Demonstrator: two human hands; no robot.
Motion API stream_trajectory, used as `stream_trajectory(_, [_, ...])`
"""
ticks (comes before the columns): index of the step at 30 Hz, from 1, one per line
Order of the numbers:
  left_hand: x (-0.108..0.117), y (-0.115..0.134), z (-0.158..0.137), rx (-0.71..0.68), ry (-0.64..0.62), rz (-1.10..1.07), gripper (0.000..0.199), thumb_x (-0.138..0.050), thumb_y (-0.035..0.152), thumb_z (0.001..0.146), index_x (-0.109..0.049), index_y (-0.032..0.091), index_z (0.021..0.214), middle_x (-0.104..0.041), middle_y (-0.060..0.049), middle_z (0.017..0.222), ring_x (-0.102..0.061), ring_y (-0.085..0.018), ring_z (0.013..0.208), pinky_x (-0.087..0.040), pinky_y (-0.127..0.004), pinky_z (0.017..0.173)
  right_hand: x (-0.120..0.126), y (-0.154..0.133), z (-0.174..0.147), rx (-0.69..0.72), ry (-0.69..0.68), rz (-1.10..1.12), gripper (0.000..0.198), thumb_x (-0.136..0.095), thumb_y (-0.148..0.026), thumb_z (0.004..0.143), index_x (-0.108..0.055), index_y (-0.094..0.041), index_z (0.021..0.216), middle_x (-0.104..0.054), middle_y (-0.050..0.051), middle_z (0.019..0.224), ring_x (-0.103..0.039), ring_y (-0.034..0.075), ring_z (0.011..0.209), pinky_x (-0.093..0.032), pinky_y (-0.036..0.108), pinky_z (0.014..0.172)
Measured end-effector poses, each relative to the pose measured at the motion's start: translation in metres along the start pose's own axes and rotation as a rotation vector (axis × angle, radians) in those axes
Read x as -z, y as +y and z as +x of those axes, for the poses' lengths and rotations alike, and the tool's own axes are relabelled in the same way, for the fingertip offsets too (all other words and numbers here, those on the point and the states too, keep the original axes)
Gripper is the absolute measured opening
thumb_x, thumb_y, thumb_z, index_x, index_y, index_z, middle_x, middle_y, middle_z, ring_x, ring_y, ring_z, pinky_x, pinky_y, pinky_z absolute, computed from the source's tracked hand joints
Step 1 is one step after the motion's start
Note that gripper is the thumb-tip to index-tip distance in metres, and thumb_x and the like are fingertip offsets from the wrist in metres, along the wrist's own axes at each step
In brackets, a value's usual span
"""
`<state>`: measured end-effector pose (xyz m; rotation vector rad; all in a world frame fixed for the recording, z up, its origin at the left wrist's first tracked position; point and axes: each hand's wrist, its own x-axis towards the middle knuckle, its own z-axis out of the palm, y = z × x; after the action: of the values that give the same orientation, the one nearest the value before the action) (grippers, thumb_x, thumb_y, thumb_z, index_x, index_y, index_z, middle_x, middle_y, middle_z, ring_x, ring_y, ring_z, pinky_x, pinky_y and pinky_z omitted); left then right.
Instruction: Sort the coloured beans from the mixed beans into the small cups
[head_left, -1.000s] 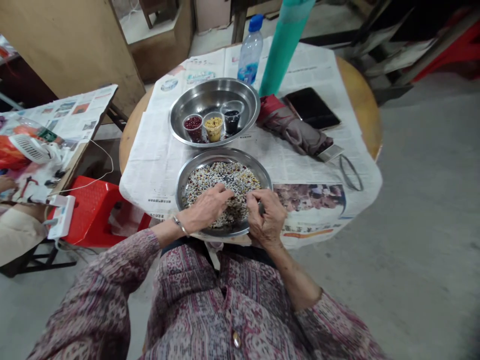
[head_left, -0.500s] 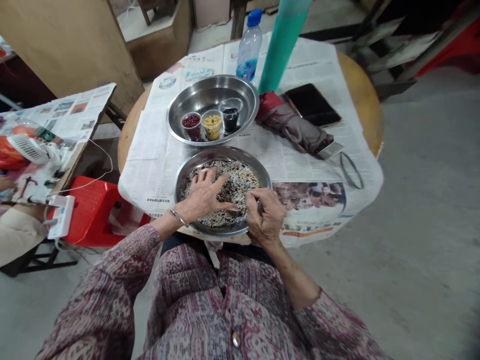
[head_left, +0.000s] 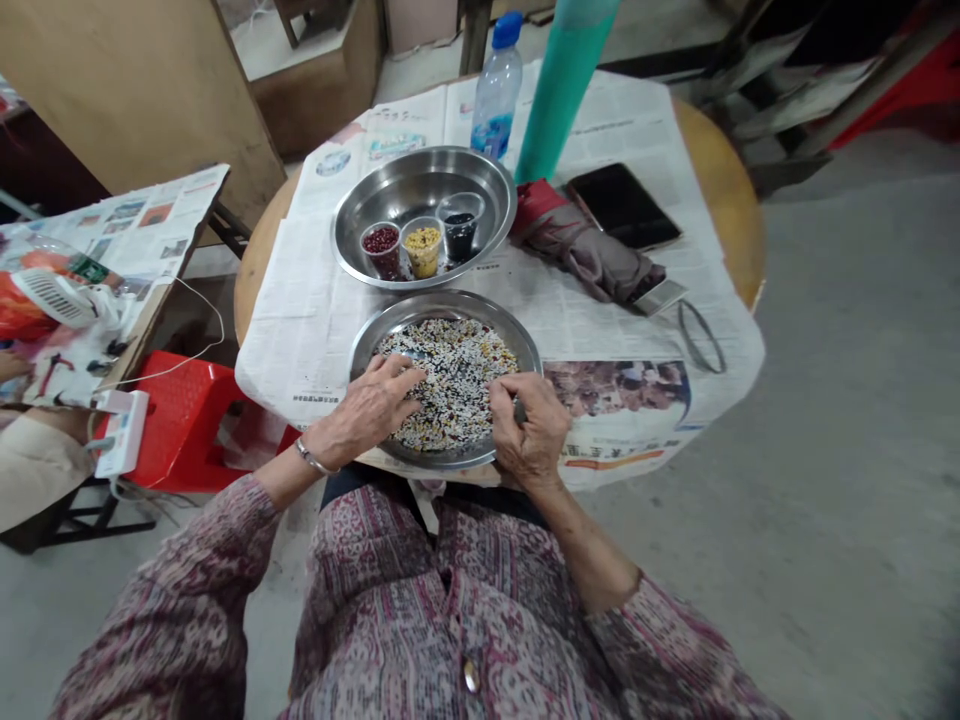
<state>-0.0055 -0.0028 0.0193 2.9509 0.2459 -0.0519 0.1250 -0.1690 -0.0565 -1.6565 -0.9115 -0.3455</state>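
Observation:
The near metal basin holds a mix of white rice-like grains with yellow, dark red and black beans among them. My left hand rests at its left side, palm down, fingers slightly bent and apart, tips at the grains. At the right rim my right hand is curled closed, its thumb against the fingers; what lies inside is hidden. Behind, a second metal basin contains a cup of red beans, a cup of yellow beans and a cup of black beans.
Newspaper covers the round table. A plastic bottle, a teal cylinder, a folded umbrella and a dark tablet or phone stand or lie beyond the basins. A red stool is at left, with a power strip.
My left hand has drawn back leftward from the middle of the grains to the basin's left side, its fingers less widely spread. My right hand stays at the right rim.

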Motion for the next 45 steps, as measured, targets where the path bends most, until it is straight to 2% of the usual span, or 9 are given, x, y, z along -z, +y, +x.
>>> stream_trajectory(4, [0.006, 0.007, -0.016, 0.038, -0.104, -0.022, 0.055, -0.072, 0.038, 0.086, -0.047, 0.021, 0.132, -0.05, -0.011, 0.124, -0.051, -0.027, 0.111, -0.051, -0.042, 0.094, 0.0, 0.0, 0.0, 0.001, -0.002, -0.009, 0.015, -0.054, -0.024, 0.094, -0.061, -0.023, 0.08, -0.068, 0.001, 0.076, -0.064, 0.018, 0.074, -0.048, 0.033, 0.074])
stream_trajectory(14, [-0.027, 0.039, 0.044, -0.043, -0.074, -0.166, 0.023, -0.039, 0.007, 0.094, -0.058, 0.016, 0.102, -0.056, -0.006, 0.099, -0.057, -0.018, 0.091, -0.053, -0.034, 0.085, 0.0, 0.001, 0.0, 0.018, 0.012, 0.013, 0.014, -0.054, -0.022, 0.094, -0.061, -0.023, 0.082, -0.067, 0.002, 0.077, -0.063, 0.018, 0.074, -0.047, 0.033, 0.074])
stream_trajectory(20, [-0.02, 0.017, 0.076, -0.029, 0.17, -0.134, 0.028, -0.055, 0.022, 0.095, -0.056, 0.019, 0.122, -0.054, -0.009, 0.126, -0.053, -0.023, 0.116, -0.048, -0.041, 0.103, 0.0, 0.0, -0.001, 0.002, 0.014, 0.052, 0.013, -0.054, -0.019, 0.093, -0.061, -0.023, 0.084, -0.067, 0.002, 0.079, -0.063, 0.018, 0.077, -0.047, 0.033, 0.076])
stream_trajectory(25, [-0.019, 0.018, 0.063, -0.308, -0.012, -0.038, 0.066, -0.075, 0.048, 0.081, -0.05, 0.024, 0.137, -0.042, -0.01, 0.15, -0.035, -0.034, 0.139, -0.033, -0.055, 0.115, 0.0, -0.001, -0.001, -0.02, 0.018, 0.06, 0.012, -0.054, -0.02, 0.094, -0.062, -0.022, 0.084, -0.068, 0.002, 0.081, -0.063, 0.018, 0.079, -0.048, 0.033, 0.077])
stream_trajectory(29, [-0.03, 0.029, 0.067, -0.399, -0.03, 0.026, 0.048, -0.069, 0.036, 0.086, -0.056, 0.022, 0.13, -0.048, -0.009, 0.146, -0.038, -0.031, 0.136, -0.03, -0.052, 0.116, 0.001, 0.0, -0.001, -0.007, 0.011, 0.04, 0.013, -0.053, -0.021, 0.094, -0.06, -0.022, 0.083, -0.068, 0.002, 0.081, -0.063, 0.017, 0.078, -0.048, 0.032, 0.077])
stream_trajectory(34, [-0.026, 0.016, 0.082, -0.295, 0.044, 0.173, 0.024, -0.046, 0.014, 0.095, -0.064, 0.016, 0.111, -0.059, -0.011, 0.12, -0.051, -0.026, 0.114, -0.043, -0.043, 0.098, 0.001, 0.0, 0.0, 0.01, 0.009, 0.013, 0.014, -0.053, -0.021, 0.094, -0.06, -0.022, 0.082, -0.067, 0.002, 0.079, -0.063, 0.017, 0.076, -0.049, 0.032, 0.075])
stream_trajectory(38, [-0.016, -0.01, 0.068, -0.071, 0.119, 0.245, 0.019, -0.048, 0.021, 0.097, -0.063, 0.016, 0.109, -0.059, -0.011, 0.117, -0.05, -0.028, 0.11, -0.043, -0.045, 0.097, 0.002, -0.001, 0.0, 0.004, -0.008, -0.01, 0.016, -0.052, -0.022, 0.095, -0.059, -0.023, 0.081, -0.067, 0.001, 0.077, -0.063, 0.017, 0.075, -0.048, 0.032, 0.074])
stream_trajectory(42, [-0.012, -0.015, 0.035, 0.034, 0.08, 0.155, 0.052, -0.062, 0.059, 0.089, -0.058, 0.019, 0.123, -0.054, -0.014, 0.123, -0.05, -0.031, 0.111, -0.048, -0.045, 0.092, 0.003, -0.001, -0.001, 0.011, -0.01, -0.007, 0.015, -0.052, -0.021, 0.094, -0.06, -0.022, 0.081, -0.067, 0.001, 0.078, -0.063, 0.017, 0.076, -0.048, 0.032, 0.075])
stream_trajectory(45, [-0.015, 0.0, 0.018, -0.076, 0.006, 0.076, 0.079, -0.072, 0.07, 0.075, -0.049, 0.027, 0.138, -0.047, -0.014, 0.131, -0.049, -0.033, 0.115, -0.051, -0.044, 0.088, 0.002, 0.0, -0.001, 0.017, -0.013, -0.003, 0.014, -0.053, -0.02, 0.094, -0.06, -0.022, 0.082, -0.068, 0.002, 0.079, -0.063, 0.017, 0.077, -0.047, 0.032, 0.076])
